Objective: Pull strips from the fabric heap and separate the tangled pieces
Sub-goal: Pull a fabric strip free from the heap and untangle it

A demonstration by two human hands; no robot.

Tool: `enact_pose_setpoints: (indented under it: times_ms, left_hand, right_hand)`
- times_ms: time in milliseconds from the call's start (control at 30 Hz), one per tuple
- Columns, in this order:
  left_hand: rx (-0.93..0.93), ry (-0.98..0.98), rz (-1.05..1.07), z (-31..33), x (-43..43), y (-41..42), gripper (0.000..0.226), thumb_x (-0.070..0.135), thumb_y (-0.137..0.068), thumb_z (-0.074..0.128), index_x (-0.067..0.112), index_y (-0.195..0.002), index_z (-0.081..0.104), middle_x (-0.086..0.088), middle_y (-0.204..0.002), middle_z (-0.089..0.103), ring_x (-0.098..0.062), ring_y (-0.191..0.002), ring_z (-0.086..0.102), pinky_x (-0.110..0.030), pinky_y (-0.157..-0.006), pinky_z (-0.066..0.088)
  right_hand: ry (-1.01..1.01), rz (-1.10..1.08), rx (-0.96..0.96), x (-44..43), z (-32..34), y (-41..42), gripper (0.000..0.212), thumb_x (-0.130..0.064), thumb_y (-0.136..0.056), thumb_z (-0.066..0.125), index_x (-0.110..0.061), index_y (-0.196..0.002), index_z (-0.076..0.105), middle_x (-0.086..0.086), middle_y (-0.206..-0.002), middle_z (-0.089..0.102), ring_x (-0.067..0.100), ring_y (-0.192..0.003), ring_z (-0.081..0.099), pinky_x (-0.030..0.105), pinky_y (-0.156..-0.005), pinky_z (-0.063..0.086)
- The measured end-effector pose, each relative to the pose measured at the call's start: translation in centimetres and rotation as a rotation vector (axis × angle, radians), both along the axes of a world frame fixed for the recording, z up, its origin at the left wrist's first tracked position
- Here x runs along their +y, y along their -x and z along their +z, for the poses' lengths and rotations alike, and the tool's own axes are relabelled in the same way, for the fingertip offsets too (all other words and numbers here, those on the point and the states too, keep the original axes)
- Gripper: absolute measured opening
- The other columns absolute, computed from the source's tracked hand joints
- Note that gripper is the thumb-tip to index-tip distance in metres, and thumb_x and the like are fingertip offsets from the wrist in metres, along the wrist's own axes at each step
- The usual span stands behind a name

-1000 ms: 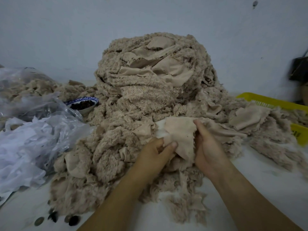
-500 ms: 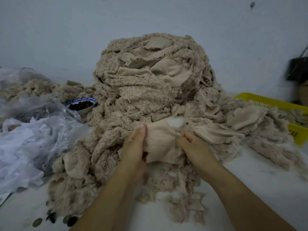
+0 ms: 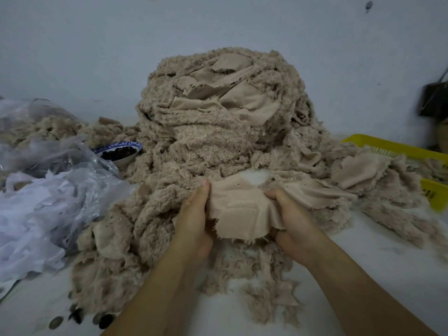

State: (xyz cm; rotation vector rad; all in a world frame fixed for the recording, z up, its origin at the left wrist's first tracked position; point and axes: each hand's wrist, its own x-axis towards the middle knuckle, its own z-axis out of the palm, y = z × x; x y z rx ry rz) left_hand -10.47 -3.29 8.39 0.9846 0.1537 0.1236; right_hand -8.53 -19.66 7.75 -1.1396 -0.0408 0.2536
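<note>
Forearms come in from the bottom of the frame, wrists angled inward. I see the left hand [image 3: 194, 219] set upright, thumb on top, fingers curled onto the left edge of a smooth beige fabric strip [image 3: 240, 209] with a frayed lower hem. The right hand [image 3: 291, 221] bunches the strip's right edge, and both grips are tight on it. The strip sits at frame centre, at the foot of the tall fluffy beige fabric heap [image 3: 218, 132]. White tabletop [image 3: 388, 275] below, crinkled clear plastic bags [image 3: 48, 190] at left, yellow slotted plastic basket [image 3: 400, 147] at the right edge.
</note>
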Motion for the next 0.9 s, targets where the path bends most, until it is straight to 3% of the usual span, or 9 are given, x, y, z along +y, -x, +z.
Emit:
enact_pose_setpoints:
  times_ms: [167,267,367,433,533,600,733,833,900]
  left_hand:
    - [-0.061,-0.158,0.029,-0.2,-0.3,0.1,0.028,0.033,-0.092,0.062,0.015,-0.109,0.077,-0.008,-0.109,0.076,-0.020,-0.101,0.072,-0.030,-0.078,0.056]
    - [-0.139,-0.417,-0.051,-0.6,-0.4,0.8,0.023,0.035,-0.095,0.062,0.023,-0.091,0.080,-0.003,-0.090,0.077,-0.014,-0.084,0.072,-0.024,-0.067,0.053]
    - [-0.270,-0.629,-0.069,-0.5,-1.0,1.6,0.030,0.042,-0.089,0.057,0.023,-0.077,0.077,-0.005,-0.074,0.071,-0.012,-0.071,0.066,-0.025,-0.064,0.053]
    - [-0.354,-0.729,-0.028,-0.2,-1.4,1.8,0.033,0.040,-0.090,0.053,0.033,-0.065,0.072,0.007,-0.069,0.066,-0.001,-0.069,0.062,-0.016,-0.066,0.050]
    - [-0.393,-0.829,0.084,0.0,-0.9,1.1,0.033,0.038,-0.097,0.049,0.030,-0.070,0.067,0.015,-0.073,0.061,0.001,-0.070,0.058,-0.015,-0.065,0.046]
    - [-0.352,-0.992,0.225,-0.7,0.3,0.2,0.029,0.035,-0.103,0.050,0.025,-0.082,0.068,0.012,-0.087,0.063,0.000,-0.081,0.059,-0.017,-0.070,0.045]
    - [-0.170,-1.283,0.224,-2.2,1.8,-1.0,0.029,0.026,-0.103,0.050,0.023,-0.129,0.061,0.004,-0.141,0.050,0.002,-0.112,0.053,-0.018,-0.089,0.041]
    - [0.017,-1.352,0.117,-3.0,2.0,-1.5,0.036,0.027,-0.103,0.049,0.027,-0.138,0.057,0.007,-0.165,0.013,-0.015,-0.144,0.032,-0.027,-0.101,0.031]
    - [0.067,-1.380,0.093,-3.1,1.9,-1.6,0.036,0.026,-0.105,0.046,0.024,-0.138,0.058,0.003,-0.166,0.011,-0.017,-0.148,0.027,-0.027,-0.109,0.030]
  right_hand:
    - [0.287,-0.145,-0.280,-0.2,-0.3,-0.1,0.010,-0.037,-0.094,0.061,-0.038,-0.092,0.071,-0.018,-0.108,0.068,0.006,-0.103,0.063,0.018,-0.077,0.047]
    - [0.530,0.051,-0.490,-0.3,-0.7,0.2,0.057,-0.052,-0.077,0.066,-0.062,-0.129,0.044,-0.035,-0.137,0.045,-0.010,-0.119,0.050,0.016,-0.089,0.049]
    - [0.683,0.214,-0.553,0.1,-0.9,0.3,0.050,-0.040,-0.082,0.062,-0.062,-0.125,0.049,-0.025,-0.114,0.066,-0.005,-0.097,0.064,0.020,-0.079,0.055]
    - [0.718,0.207,-0.544,-0.1,-1.0,0.3,0.033,-0.021,-0.092,0.060,-0.051,-0.102,0.066,-0.017,-0.091,0.073,-0.001,-0.083,0.067,0.021,-0.070,0.055]
    - [0.806,0.189,-0.480,-0.6,-1.3,0.3,0.036,-0.011,-0.095,0.053,-0.039,-0.079,0.070,-0.013,-0.080,0.073,0.001,-0.073,0.067,0.020,-0.064,0.052]
    - [0.617,0.042,-0.343,-0.1,-0.9,-0.2,0.032,-0.011,-0.096,0.051,-0.030,-0.084,0.074,-0.004,-0.081,0.075,0.012,-0.076,0.070,0.027,-0.069,0.055]
    - [-0.447,-0.295,-0.086,-1.7,0.7,-2.3,0.025,-0.023,-0.101,0.053,-0.015,-0.122,0.063,0.001,-0.101,0.077,0.016,-0.093,0.073,0.030,-0.075,0.060]
    - [-0.314,-0.296,-0.042,-1.8,-0.2,-2.1,0.030,-0.026,-0.098,0.059,-0.011,-0.124,0.059,0.006,-0.106,0.072,0.017,-0.085,0.075,0.026,-0.068,0.059]
    - [-0.085,-0.280,-0.063,-1.2,-1.2,-1.9,0.020,-0.023,-0.101,0.056,-0.017,-0.119,0.059,0.000,-0.096,0.074,0.014,-0.074,0.073,0.026,-0.063,0.059]
